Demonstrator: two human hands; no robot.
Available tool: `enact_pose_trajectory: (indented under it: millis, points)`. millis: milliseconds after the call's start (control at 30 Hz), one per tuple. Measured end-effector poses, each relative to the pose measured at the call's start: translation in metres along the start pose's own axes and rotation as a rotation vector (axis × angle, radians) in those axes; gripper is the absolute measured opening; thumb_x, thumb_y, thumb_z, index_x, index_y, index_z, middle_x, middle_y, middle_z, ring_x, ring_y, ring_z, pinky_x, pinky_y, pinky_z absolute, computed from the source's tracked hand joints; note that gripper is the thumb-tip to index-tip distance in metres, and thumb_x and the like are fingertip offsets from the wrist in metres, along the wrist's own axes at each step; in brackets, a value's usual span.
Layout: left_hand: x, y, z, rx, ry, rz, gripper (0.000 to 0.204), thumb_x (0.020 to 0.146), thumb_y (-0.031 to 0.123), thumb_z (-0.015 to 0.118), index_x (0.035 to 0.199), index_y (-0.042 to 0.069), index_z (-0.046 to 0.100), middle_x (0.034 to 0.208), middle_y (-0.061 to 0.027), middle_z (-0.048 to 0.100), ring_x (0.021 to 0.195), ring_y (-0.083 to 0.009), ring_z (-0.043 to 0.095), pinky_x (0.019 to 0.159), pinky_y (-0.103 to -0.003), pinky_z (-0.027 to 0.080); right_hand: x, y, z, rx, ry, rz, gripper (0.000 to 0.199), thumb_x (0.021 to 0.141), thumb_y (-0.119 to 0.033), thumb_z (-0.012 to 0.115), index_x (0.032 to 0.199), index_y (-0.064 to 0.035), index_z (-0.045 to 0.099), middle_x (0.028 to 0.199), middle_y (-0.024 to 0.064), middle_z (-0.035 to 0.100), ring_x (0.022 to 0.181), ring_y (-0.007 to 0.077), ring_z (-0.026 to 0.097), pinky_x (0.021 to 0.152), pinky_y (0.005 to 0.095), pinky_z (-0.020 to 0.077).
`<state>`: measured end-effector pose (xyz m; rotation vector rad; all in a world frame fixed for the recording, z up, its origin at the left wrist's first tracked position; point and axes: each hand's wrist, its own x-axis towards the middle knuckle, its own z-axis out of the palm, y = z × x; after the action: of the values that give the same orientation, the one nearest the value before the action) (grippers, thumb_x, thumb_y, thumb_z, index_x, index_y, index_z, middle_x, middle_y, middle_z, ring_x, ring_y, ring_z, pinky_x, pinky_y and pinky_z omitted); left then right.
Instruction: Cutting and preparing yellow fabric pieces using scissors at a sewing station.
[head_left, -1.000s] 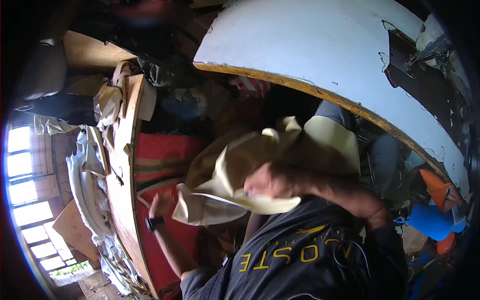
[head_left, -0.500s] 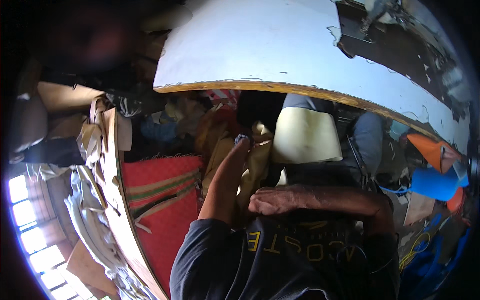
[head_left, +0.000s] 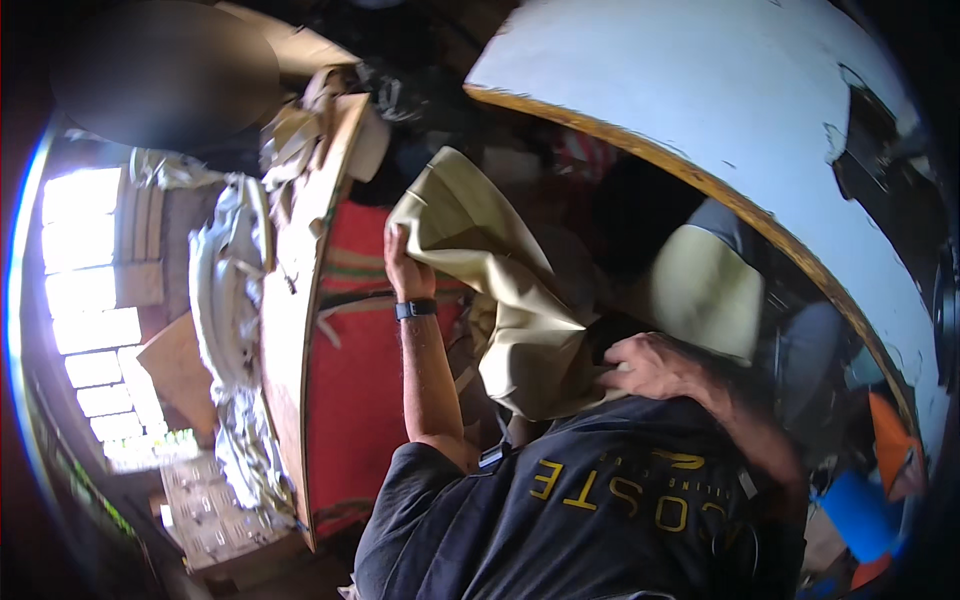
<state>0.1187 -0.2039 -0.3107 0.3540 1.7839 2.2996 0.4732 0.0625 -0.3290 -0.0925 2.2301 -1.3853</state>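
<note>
A large, floppy beige sheet of leather-like material [head_left: 505,290] hangs in folds between my hands. With a dark watch at the wrist, my left hand [head_left: 407,268] is raised and closed on the sheet's left edge, thumb up; its other fingers are partly behind the sheet. My right hand [head_left: 648,368] grips the lower right edge close to my dark shirt, its fingers bent. A smooth cream-coloured panel [head_left: 705,292] lies to the right of the sheet, beneath the table edge. What lies under the sheet is mostly hidden.
A white tabletop [head_left: 640,70] with a worn wooden edge spans the far right. To the left, a red cloth [head_left: 365,430] lies beside an upright wooden board [head_left: 300,330], with pale fabric [head_left: 228,285] heaped past it. A blue container [head_left: 860,515] and an orange item [head_left: 893,445] are at lower right.
My view has turned left. The beige sheet has come up from the dark area under the table; my left hand now raises it, and my right hand grips its lower edge.
</note>
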Motion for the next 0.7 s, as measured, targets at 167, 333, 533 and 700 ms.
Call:
enact_pose_trajectory:
  millis: [167,333,533,700]
  points:
    - [0.003,0.122,0.012,-0.037,-0.013,0.274,0.051,0.105,0.036,0.055,0.143,0.003,0.050,0.135,-0.0180,0.062,0.119,-0.0328,0.062,0.101,-0.049,0.053,-0.017,0.017,-0.017,0.306,0.333,-0.258,0.038,0.102,-0.037,0.064,0.099,-0.0012,0.075,0.090,0.0196,0.075,0.078,0.0251,0.075,0.067,0.0366,0.0564]
    - [0.050,0.220,0.049,0.579,0.242,0.897,0.046,0.109,0.042,0.047,0.122,0.000,0.063,0.114,-0.0138,0.067,0.100,-0.0234,0.063,0.095,-0.040,0.050,-0.031,0.029,0.008,0.515,-0.054,0.253,0.037,0.100,-0.038,0.067,0.091,-0.0026,0.071,0.076,0.0091,0.069,0.073,0.0176,0.069,0.066,0.0328,0.0575]
    - [0.158,0.256,0.190,0.218,0.038,1.027,0.036,0.106,0.036,0.051,0.110,0.003,0.064,0.106,-0.0105,0.066,0.096,-0.0214,0.060,0.091,-0.038,0.048,-0.166,0.005,-0.024,0.014,0.888,-0.435,0.016,0.093,-0.006,0.065,0.103,-0.0103,0.076,0.064,0.0062,0.057,0.054,0.0163,0.055,0.054,0.0332,0.0467]
    - [0.256,0.228,0.380,0.083,-0.136,1.102,0.028,0.103,0.031,0.055,0.100,0.004,0.065,0.099,-0.0078,0.064,0.092,-0.0197,0.057,0.088,-0.036,0.045,-0.250,-0.052,-0.056,-0.205,1.703,-0.176,0.017,0.088,-0.008,0.070,0.078,0.0040,0.065,0.065,0.0085,0.053,0.062,0.0212,0.053,0.059,0.0347,0.0430]
